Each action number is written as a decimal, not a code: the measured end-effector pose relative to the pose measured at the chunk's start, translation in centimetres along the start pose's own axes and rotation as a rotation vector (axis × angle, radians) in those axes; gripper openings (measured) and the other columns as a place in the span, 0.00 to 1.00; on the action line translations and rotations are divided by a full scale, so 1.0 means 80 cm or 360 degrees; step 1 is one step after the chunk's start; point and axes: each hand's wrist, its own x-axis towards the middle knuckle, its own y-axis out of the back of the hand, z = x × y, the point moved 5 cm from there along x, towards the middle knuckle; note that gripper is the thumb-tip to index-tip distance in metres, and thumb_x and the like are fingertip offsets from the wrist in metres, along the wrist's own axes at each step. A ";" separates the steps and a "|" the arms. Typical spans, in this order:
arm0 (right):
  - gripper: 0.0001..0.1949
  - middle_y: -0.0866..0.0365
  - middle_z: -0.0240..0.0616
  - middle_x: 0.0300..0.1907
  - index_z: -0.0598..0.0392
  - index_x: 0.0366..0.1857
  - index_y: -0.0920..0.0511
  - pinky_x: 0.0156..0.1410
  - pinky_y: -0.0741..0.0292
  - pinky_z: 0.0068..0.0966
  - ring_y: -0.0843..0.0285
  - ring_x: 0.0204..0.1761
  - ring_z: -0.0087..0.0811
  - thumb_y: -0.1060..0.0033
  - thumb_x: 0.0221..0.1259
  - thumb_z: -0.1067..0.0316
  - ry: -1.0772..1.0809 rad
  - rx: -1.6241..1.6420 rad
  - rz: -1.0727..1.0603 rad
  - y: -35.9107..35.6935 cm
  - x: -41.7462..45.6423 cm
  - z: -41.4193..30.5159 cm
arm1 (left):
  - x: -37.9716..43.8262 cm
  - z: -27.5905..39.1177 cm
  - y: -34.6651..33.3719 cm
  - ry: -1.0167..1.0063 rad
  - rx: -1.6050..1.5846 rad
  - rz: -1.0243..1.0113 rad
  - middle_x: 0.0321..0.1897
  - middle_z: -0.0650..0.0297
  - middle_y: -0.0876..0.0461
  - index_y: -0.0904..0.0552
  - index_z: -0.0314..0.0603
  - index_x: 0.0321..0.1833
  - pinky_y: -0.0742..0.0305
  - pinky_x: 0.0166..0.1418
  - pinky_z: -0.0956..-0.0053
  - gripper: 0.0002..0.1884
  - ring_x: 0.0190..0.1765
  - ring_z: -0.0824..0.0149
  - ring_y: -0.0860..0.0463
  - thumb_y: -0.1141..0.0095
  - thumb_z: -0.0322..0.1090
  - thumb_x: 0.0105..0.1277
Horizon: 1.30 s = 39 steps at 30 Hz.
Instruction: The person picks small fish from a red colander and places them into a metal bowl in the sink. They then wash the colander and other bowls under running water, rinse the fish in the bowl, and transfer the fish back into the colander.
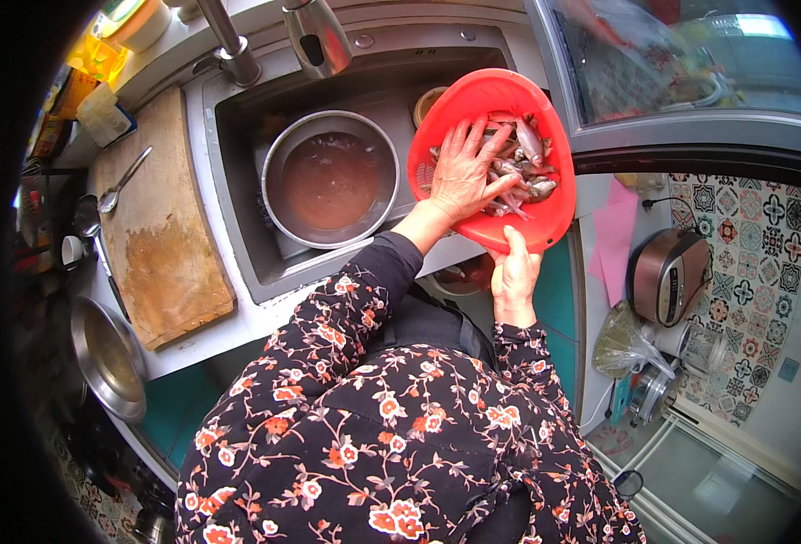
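Observation:
A red plastic colander [557,204] is held tilted over the right end of the sink, with several small fish [529,143] in it. My right hand [517,272] grips its near rim from below. Spread flat with its fingers apart, my left hand [465,170] rests on the fish at the colander's left side. A round metal basin [269,204] stands in the sink to the left, holding cloudy reddish-brown water [329,183]. Part of a small round container [428,105] shows behind the colander.
The pull-out faucet head [317,41] hangs over the sink's back edge. A wooden cutting board [162,258] with a metal spoon [125,180] lies left of the sink [234,231]. Beyond it are a ladle [88,217] and a metal bowl [88,360]. A window frame [679,132] juts in at the right.

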 end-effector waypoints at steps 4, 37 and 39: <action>0.29 0.33 0.41 0.61 0.51 0.66 0.40 0.55 0.20 0.46 0.28 0.59 0.43 0.46 0.60 0.77 0.0038 -0.0016 0.0046 0.000 -0.009 0.000 | -0.004 0.001 0.002 -0.0029 -0.0122 0.0001 0.68 0.45 0.38 0.32 0.51 0.68 0.46 0.70 0.48 0.38 0.67 0.40 0.39 0.38 0.56 0.54; 0.28 0.32 0.40 0.63 0.53 0.66 0.38 0.54 0.19 0.44 0.26 0.59 0.40 0.45 0.60 0.75 0.0314 -0.0208 0.0160 0.001 -0.017 -0.022 | -0.013 0.007 -0.009 0.0038 -0.0319 0.0184 0.67 0.47 0.38 0.28 0.60 0.67 0.44 0.69 0.47 0.35 0.66 0.41 0.38 0.37 0.56 0.53; 0.28 0.32 0.40 0.63 0.53 0.66 0.39 0.54 0.19 0.43 0.26 0.59 0.40 0.45 0.60 0.75 0.0319 -0.0216 0.0162 0.000 -0.018 -0.023 | -0.013 0.008 -0.010 0.0053 -0.0314 0.0176 0.67 0.47 0.38 0.28 0.61 0.66 0.44 0.69 0.47 0.35 0.67 0.41 0.38 0.37 0.56 0.53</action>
